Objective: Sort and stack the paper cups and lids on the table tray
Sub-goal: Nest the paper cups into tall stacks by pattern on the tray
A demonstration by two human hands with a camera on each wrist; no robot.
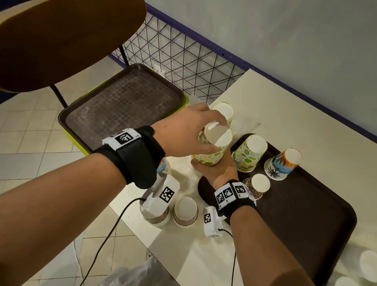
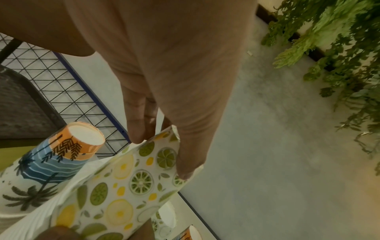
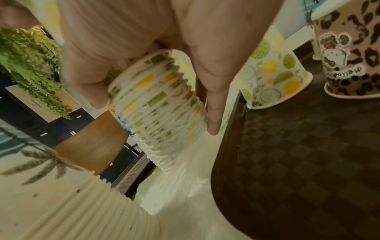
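The head view looks steeply down from above onto the white tabletop and both forearms. Each wrist view looks along its palm from very close. All three share the stack of lemon-and-lime printed paper cups.

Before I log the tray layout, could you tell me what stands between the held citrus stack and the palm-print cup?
One upside-down citrus cup stands on the tray between them, seen in the head view.

Off my bench's left edge sits a chair with a brown wooden back. A second dark tray rests on its seat. Behind runs a black wire grid with a purple rail, and green foliage hangs on the grey wall.
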